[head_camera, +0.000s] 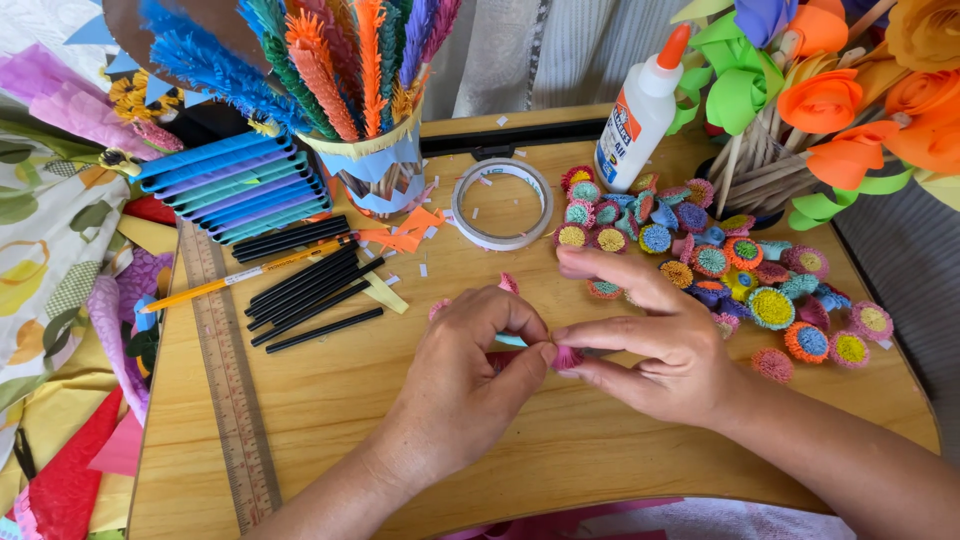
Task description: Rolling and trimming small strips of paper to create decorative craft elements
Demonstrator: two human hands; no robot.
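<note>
The left hand (470,370) and the right hand (655,345) meet over the middle of the wooden table (330,420). Between their fingertips sits a small pink fringed paper roll (567,357), pinched by the left thumb and forefinger on one side and by the right thumb and fingers on the other; both hands are closed down tight on it, with only the fringed end showing. A pale blue paper strip (510,340) runs out from under the left forefinger, just behind the roll.

Just beyond the right hand's knuckles lies a heap of finished fringed paper flowers (720,265) in many colours, the nearest ones almost touching the raised forefinger. Farther off behind that heap stands a white glue bottle (640,115). Ahead of the left hand lies a ring of tape (502,203). Well to the left hand's outer side lie a row of black pens (310,290), a yellow pencil (245,275) and a long ruler (235,400).
</note>
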